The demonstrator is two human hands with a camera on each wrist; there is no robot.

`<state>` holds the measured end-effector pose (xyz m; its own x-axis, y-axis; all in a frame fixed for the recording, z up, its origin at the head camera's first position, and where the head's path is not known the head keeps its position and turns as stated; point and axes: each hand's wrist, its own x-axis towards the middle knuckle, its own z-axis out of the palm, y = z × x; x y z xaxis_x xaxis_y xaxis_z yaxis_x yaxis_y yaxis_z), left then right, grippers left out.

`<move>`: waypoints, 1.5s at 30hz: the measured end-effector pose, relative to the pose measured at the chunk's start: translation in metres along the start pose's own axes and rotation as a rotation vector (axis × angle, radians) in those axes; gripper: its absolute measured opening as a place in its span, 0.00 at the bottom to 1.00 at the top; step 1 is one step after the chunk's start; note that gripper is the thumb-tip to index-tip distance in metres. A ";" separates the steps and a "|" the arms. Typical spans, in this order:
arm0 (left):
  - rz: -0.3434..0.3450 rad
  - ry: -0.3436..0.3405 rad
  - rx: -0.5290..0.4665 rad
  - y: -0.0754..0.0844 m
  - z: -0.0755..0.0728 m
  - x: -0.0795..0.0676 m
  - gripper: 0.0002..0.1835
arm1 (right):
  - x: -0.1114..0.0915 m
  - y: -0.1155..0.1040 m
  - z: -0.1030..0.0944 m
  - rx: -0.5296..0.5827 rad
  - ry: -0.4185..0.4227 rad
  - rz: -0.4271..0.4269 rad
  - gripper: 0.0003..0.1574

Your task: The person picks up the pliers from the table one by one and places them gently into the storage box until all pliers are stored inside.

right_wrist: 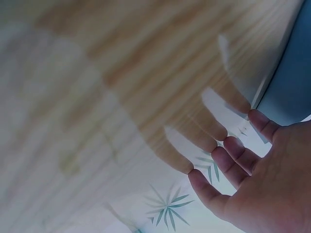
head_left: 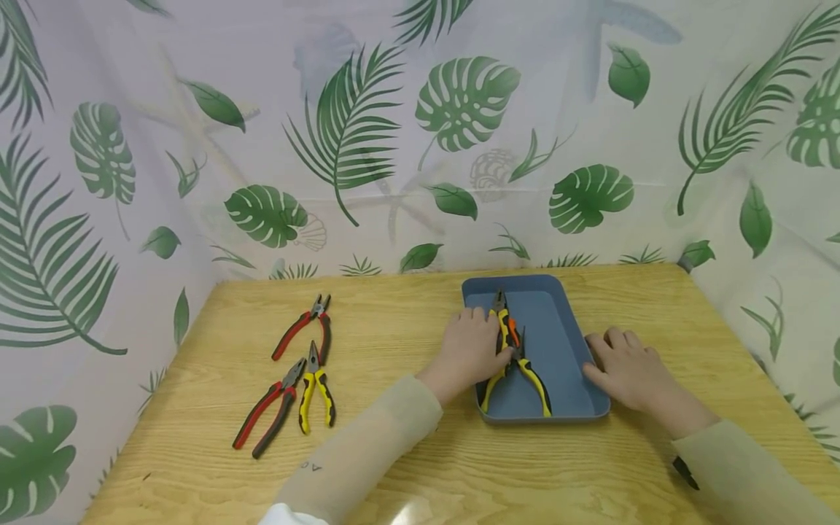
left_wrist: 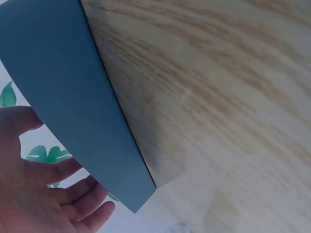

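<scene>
My left hand (head_left: 467, 354) reaches over the left rim of a blue-grey tray (head_left: 554, 313), covering part of the tools inside. In the left wrist view its fingers (left_wrist: 68, 196) are loosely bent, with nothing seen in the palm; the tray wall hides some fingertips. Under and beside it lie yellow-and-black pliers (head_left: 503, 321) with their jaws toward the back, and needle-nose pliers (head_left: 537, 383) with spread yellow-and-black handles. A small orange part (head_left: 514, 332) shows between them. My right hand (head_left: 626, 364) rests by the tray's right wall, thumb against it, other fingertips on the table.
On the left of the wooden table (head_left: 394, 321) lie red-and-black pliers (head_left: 286, 337) at the back, another red-and-black pair (head_left: 267, 408) in front, and yellow-and-black pliers (head_left: 316, 394) beside them. Leaf-patterned cloth (head_left: 367, 240) stands behind and at both sides.
</scene>
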<state>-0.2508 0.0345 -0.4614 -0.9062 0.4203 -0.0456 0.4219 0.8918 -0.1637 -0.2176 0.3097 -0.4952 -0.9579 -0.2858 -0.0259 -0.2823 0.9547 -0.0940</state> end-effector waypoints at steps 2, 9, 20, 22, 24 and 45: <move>0.001 0.002 0.005 0.000 0.001 0.000 0.37 | 0.000 0.000 0.000 0.000 -0.004 0.002 0.36; 0.015 0.021 0.038 0.000 0.004 -0.001 0.33 | 0.000 0.006 0.006 0.001 0.007 -0.012 0.37; 0.047 0.087 -0.006 -0.001 0.000 -0.007 0.24 | -0.002 0.004 0.004 0.006 0.047 -0.008 0.34; 0.053 0.104 -0.016 -0.002 0.000 -0.008 0.23 | -0.003 0.004 0.003 -0.002 0.033 -0.003 0.35; 0.059 0.117 -0.017 -0.004 0.001 -0.009 0.22 | -0.003 0.004 0.001 -0.007 0.016 -0.004 0.36; 0.055 0.166 -0.003 -0.022 0.004 -0.021 0.24 | 0.001 0.004 0.000 -0.003 0.015 -0.025 0.37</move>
<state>-0.2410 0.0051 -0.4602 -0.8650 0.4899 0.1086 0.4708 0.8672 -0.1620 -0.2197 0.3132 -0.4953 -0.9513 -0.3080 -0.0088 -0.3060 0.9476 -0.0918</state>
